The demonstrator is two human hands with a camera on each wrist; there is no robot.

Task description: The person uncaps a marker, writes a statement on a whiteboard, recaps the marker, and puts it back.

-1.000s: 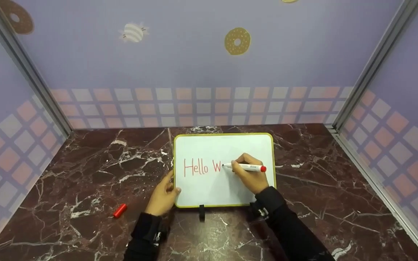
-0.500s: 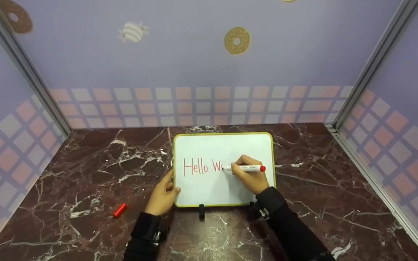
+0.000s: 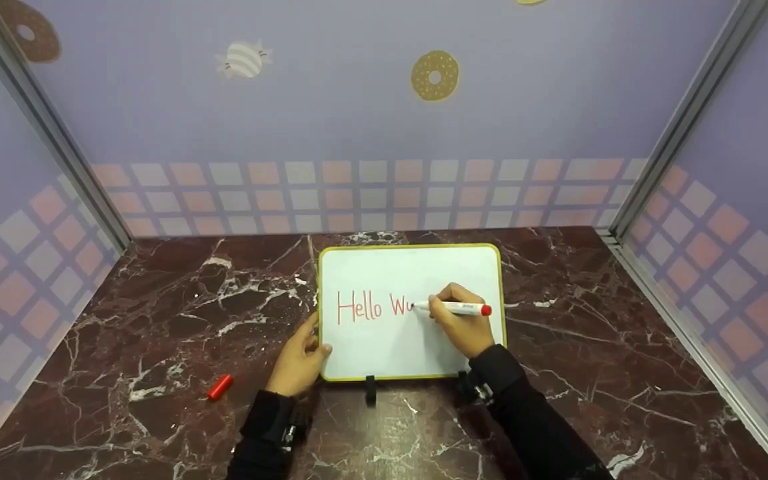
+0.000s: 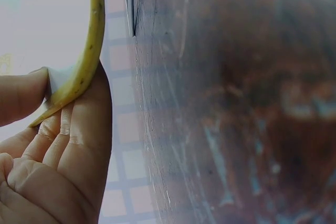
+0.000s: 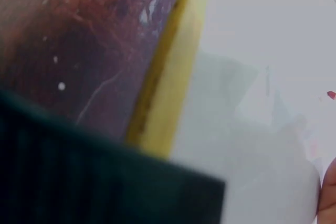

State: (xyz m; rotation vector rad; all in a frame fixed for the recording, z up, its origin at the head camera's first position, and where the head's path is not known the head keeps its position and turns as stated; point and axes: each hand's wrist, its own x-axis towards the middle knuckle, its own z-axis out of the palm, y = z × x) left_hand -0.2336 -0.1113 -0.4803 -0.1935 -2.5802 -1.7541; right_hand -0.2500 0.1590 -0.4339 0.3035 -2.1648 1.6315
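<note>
A small whiteboard (image 3: 384,353) with a yellow frame stands mid-table in the head view, bearing red writing (image 3: 371,308) that reads "Hello W" plus a letter being formed. My right hand (image 3: 462,327) pinches a white whiteboard marker (image 3: 459,307) with a red end; its dark tip meets the board at that last letter. At the lower left corner, my left hand (image 3: 299,360) grips the board's edge. The left wrist view shows the thumb (image 4: 23,95) in front of the yellow frame (image 4: 93,30) and fingers behind. Only a sliver of my right hand (image 5: 327,198) shows in the right wrist view.
A red marker cap (image 3: 220,387) lies on the dark marbled table (image 3: 177,320), left of my left hand. A black foot (image 3: 371,391) sticks out under the board; another is partly hidden by the right wrist. Patterned walls (image 3: 331,120) enclose the back and sides.
The marker tip has dipped, then moved slightly right, adding a curved red stroke after the "W". My left hand and the board stay in place.
</note>
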